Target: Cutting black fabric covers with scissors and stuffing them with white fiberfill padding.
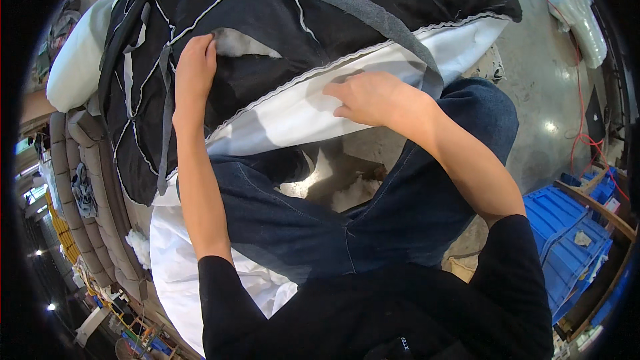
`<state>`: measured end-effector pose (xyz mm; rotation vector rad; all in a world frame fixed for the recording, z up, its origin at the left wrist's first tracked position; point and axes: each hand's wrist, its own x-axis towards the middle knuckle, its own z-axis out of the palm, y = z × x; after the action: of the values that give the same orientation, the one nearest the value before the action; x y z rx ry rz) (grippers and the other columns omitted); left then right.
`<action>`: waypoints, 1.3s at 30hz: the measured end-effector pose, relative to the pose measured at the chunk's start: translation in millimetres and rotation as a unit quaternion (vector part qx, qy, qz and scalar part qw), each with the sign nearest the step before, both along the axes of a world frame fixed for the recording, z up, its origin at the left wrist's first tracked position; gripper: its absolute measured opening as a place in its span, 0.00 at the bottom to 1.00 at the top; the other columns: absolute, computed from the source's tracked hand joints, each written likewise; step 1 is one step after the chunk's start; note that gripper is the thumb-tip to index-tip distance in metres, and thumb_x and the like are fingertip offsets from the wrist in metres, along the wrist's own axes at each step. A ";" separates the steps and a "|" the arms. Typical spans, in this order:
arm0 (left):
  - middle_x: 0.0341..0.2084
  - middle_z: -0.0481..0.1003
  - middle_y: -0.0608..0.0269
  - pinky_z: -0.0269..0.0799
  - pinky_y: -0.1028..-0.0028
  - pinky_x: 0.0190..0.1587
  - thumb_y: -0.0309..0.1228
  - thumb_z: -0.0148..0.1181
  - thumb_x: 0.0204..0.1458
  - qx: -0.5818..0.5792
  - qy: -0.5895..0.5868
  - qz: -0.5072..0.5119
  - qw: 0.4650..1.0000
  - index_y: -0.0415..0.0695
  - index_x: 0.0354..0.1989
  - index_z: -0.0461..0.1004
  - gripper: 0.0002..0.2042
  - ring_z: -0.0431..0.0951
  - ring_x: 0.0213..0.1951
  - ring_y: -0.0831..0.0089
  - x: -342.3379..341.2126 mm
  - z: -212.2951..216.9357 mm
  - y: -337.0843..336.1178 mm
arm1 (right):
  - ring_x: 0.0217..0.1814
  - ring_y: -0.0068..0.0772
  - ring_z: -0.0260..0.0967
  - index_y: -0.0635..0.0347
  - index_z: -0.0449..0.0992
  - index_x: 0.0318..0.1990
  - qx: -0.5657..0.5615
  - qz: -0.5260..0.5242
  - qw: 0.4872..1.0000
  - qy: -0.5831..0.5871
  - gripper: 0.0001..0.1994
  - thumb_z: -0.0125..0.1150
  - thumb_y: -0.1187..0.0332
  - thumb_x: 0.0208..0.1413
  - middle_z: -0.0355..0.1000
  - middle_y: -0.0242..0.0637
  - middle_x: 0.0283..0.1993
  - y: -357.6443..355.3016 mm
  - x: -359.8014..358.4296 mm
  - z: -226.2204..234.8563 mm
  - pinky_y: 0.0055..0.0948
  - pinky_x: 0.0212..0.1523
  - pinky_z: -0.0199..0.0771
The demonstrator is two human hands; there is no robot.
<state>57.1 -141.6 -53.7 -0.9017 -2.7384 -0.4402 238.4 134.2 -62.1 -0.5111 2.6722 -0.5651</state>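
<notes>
A large black fabric cover (pixel 360 40) with white piping spreads in front of me, over my lap. My left hand (pixel 195 72) is closed at the left end of a slit in it, fingers pinching the black fabric's edge. Pale fluffy filling (pixel 241 44) shows through the slit. My right hand (pixel 377 99) is over the white fabric (pixel 287 120) along the cover's near edge, thumb and forefinger apart with nothing visible between them. Whether it touches the fabric I cannot tell. A grey strip (pixel 353 10) runs across the cover toward my right knee.
Blue plastic crates (pixel 567 233) stand at the right by a wooden board. A red cord (pixel 581 107) trails over the concrete floor near a plastic-wrapped bundle (pixel 579 17). Brown-grey padded cushions (pixel 93 207) lie at the left, and white cloth (pixel 177 280) bunches beside my left leg.
</notes>
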 end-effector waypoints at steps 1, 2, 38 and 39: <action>0.44 0.74 0.48 0.68 0.64 0.51 0.28 0.53 0.57 -0.015 -0.004 -0.002 1.000 0.36 0.45 0.74 0.11 0.74 0.47 0.51 -8.1 -2.7 1.5 | 0.44 0.48 0.76 0.57 0.74 0.47 -0.001 0.003 1.000 0.002 0.16 0.61 0.59 0.54 0.77 0.46 0.39 -1.4 -0.8 -0.1 0.44 0.45 0.74; 0.41 0.74 0.47 0.68 0.64 0.49 0.29 0.52 0.57 -0.029 -0.010 -0.005 1.000 0.35 0.43 0.73 0.10 0.74 0.45 0.50 -13.5 -6.8 4.5 | 0.43 0.48 0.76 0.57 0.73 0.46 -0.005 0.000 1.000 0.006 0.16 0.61 0.59 0.54 0.77 0.46 0.38 -2.2 -0.8 -0.6 0.44 0.44 0.74; 0.40 0.75 0.45 0.73 0.61 0.46 0.18 0.49 0.50 -0.081 0.072 0.036 0.993 0.33 0.38 0.75 0.10 0.76 0.42 0.48 -8.0 -38.0 24.9 | 0.40 0.48 0.75 0.56 0.72 0.46 0.013 0.017 0.999 0.027 0.15 0.59 0.59 0.55 0.75 0.45 0.34 0.0 5.6 -5.2 0.43 0.40 0.75; 0.40 0.75 0.45 0.73 0.61 0.46 0.18 0.49 0.50 -0.081 0.071 0.037 0.994 0.33 0.38 0.75 0.10 0.76 0.42 0.48 -8.1 -41.0 25.2 | 0.40 0.49 0.75 0.56 0.72 0.46 0.008 0.015 0.999 0.027 0.15 0.59 0.60 0.55 0.75 0.45 0.34 0.4 5.7 -6.1 0.44 0.40 0.75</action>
<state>49.0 -116.3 -94.7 -0.8316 -2.6936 -0.1366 244.1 134.6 -68.2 -0.5690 2.7119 -0.5279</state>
